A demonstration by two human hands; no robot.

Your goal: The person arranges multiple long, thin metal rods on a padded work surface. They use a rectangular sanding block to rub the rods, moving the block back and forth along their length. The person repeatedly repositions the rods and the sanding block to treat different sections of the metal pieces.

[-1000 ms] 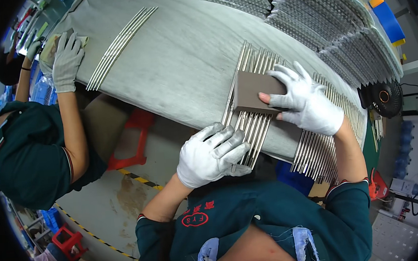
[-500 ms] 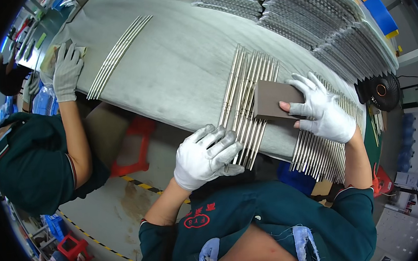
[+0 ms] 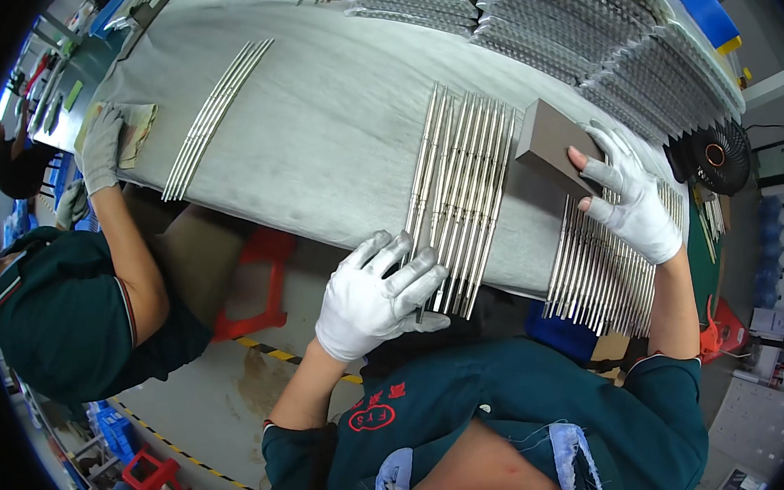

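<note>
My right hand (image 3: 633, 203), in a white glove with bare fingertips, grips a grey-brown rectangular block (image 3: 554, 145) between thumb and fingers. The block is tilted and raised beside a row of thin shiny metal rods (image 3: 471, 193) laid side by side. At the row's left edge, my gloved left hand (image 3: 377, 292) holds the near end of a rod, fingers over it and thumb below. The rods' near ends jut past the table edge. A second group of metal rods (image 3: 601, 270) lies to the right, partly hidden beneath my right hand and forearm.
Stacks of wrapped grey bundles (image 3: 577, 18) line the table's far side. A few more rods (image 3: 216, 121) lie to the left. There a co-worker's gloved hand (image 3: 102, 148) rests by a yellowish cloth (image 3: 137, 131). A black fan (image 3: 713, 157) stands at the right end.
My right hand has lifted the block off the rods and moved it right, tipping it. My left hand has barely moved. The co-worker's hand has shifted left on the cloth.
</note>
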